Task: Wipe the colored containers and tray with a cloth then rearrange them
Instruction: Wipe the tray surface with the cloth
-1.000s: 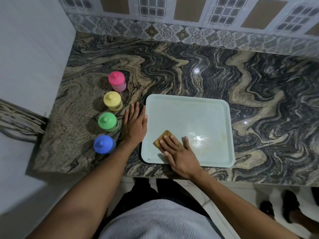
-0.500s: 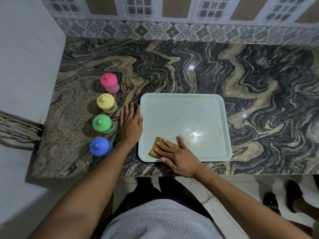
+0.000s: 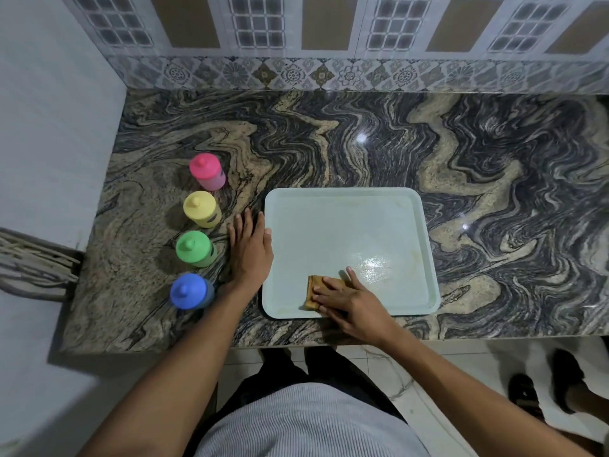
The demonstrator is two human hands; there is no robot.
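A pale tray (image 3: 346, 222) lies on the marble counter. My right hand (image 3: 349, 300) presses a folded tan cloth (image 3: 313, 290) flat against the tray's near left part, fingers straight. My left hand (image 3: 248, 250) rests flat on the counter against the tray's left edge, thumb on its rim. Left of it stand a pink container (image 3: 207, 171), a yellow container (image 3: 201, 208), a green container (image 3: 194, 248) and a blue container (image 3: 191, 291) in a column, far to near.
A white wall (image 3: 49, 127) bounds the counter on the left and a tiled backsplash (image 3: 329, 74) at the back. The counter's front edge (image 3: 461, 338) runs just under the tray. Another person's feet (image 3: 543, 394) stand on the floor at lower right.
My right hand slid the cloth along the tray's near left part, first nearer to me, then slightly right. My left hand stayed beside the tray.
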